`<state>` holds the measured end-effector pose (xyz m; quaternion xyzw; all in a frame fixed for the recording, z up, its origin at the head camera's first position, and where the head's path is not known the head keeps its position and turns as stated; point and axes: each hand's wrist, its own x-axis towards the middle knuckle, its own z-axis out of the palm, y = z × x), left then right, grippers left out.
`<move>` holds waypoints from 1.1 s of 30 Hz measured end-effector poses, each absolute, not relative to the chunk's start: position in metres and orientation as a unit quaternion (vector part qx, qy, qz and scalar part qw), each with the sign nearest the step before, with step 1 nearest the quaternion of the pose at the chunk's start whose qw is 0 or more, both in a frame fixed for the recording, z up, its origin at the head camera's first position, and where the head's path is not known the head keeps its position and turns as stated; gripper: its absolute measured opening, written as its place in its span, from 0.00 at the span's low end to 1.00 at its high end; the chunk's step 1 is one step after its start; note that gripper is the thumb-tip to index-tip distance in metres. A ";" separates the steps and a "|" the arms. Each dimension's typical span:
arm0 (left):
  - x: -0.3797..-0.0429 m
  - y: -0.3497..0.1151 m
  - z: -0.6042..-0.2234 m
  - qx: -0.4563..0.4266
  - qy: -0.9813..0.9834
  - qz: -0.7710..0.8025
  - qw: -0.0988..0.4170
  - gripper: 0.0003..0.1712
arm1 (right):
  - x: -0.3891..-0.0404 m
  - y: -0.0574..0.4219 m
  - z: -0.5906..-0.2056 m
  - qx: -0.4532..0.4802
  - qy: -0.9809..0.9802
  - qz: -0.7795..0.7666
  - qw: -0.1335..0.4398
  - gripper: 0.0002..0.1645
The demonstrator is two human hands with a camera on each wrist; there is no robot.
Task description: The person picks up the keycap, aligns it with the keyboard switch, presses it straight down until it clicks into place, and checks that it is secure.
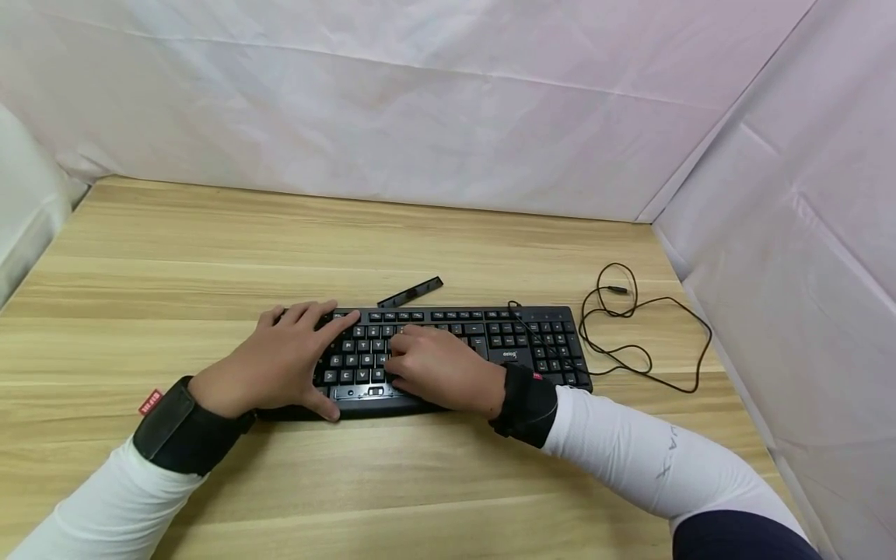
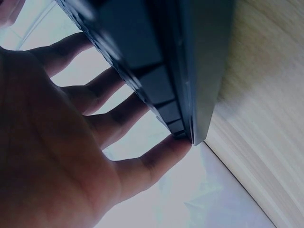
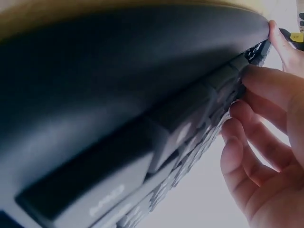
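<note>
A black keyboard (image 1: 519, 355) lies face up on the table, with a bare slot (image 1: 364, 391) in its bottom row. My left hand (image 1: 276, 365) spreads over its left end, fingers extended to the back edge and thumb resting on the front edge. To the right of it, my right hand (image 1: 441, 365) curls down near the end of the slot. Thumb and forefinger of that hand pinch at a key (image 3: 241, 88), largely hidden behind them. A long black space bar (image 1: 411, 292) lies on the table behind the keyboard.
The keyboard's black cable (image 1: 689, 309) crosses the number keys and loops on the table (image 1: 336, 257) to the right, its plug (image 1: 617, 290) at the back of the loops. White cloth walls (image 1: 392, 117) border the table at the back and sides.
</note>
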<state>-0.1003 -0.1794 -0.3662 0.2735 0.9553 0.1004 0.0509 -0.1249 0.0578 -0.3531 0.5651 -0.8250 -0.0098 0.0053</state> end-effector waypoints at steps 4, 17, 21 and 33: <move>-0.100 -0.181 -0.367 0.273 0.956 0.099 0.052 0.74 | -0.124 0.058 -0.353 0.569 -0.822 -0.024 0.024 0.08; -0.100 -0.182 -0.368 0.271 0.955 0.105 0.053 0.74 | -0.124 0.056 -0.353 0.550 -0.834 0.004 0.034 0.05; -0.100 -0.182 -0.368 0.273 0.955 0.105 0.053 0.74 | -0.123 0.057 -0.354 0.548 -0.835 0.010 0.036 0.04; -0.100 -0.181 -0.368 0.277 0.954 0.107 0.046 0.74 | -0.117 0.065 -0.360 0.526 -0.850 0.039 0.014 0.11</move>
